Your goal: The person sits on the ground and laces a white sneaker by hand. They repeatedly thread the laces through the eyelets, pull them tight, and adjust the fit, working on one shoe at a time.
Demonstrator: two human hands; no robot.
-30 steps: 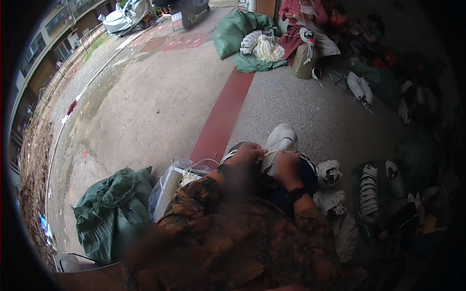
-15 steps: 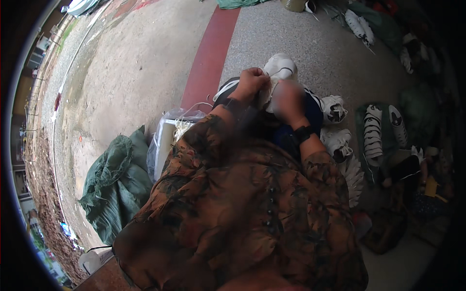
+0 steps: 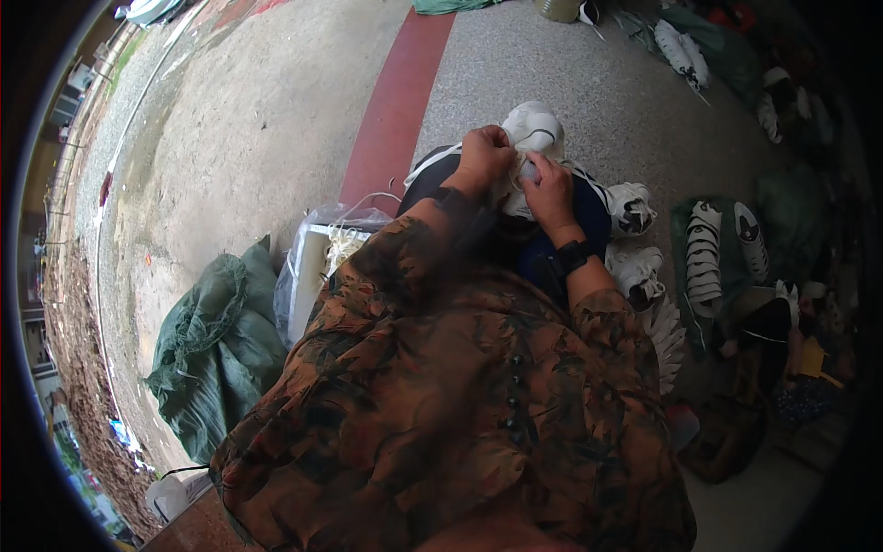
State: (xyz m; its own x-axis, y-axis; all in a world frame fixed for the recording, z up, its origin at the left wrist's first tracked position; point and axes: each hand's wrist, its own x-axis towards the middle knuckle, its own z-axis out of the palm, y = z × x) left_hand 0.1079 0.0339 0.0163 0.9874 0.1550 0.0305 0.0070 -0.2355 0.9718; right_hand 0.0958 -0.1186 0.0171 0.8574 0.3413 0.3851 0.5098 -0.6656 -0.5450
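A white shoe (image 3: pixel 533 127) rests at my knees with its rounded end pointing away from me; my hands partly cover it. My left hand (image 3: pixel 485 158) is closed in a pinch at its left side, on what looks like a white shoelace (image 3: pixel 430 164) that trails left over my dark-clothed knee. On the other side, my right hand (image 3: pixel 550 198) grips the upper near the opening, thumb and fingers bent around it. What lies between the fingertips is partly hidden.
Beside my left arm stands a white box (image 3: pixel 311 267) in clear plastic, holding pale laces (image 3: pixel 342 247). Left of that slumps a green sack (image 3: pixel 221 336). More white shoes (image 3: pixel 631 208) lie close by my right knee, and striped white shoe pieces (image 3: pixel 705 262) sit farther right.
My right hand, blurred before, now shows sharply and has shifted slightly at the shoe's opening. The left hand has moved a little right, still pinched. The shoe stays in place.
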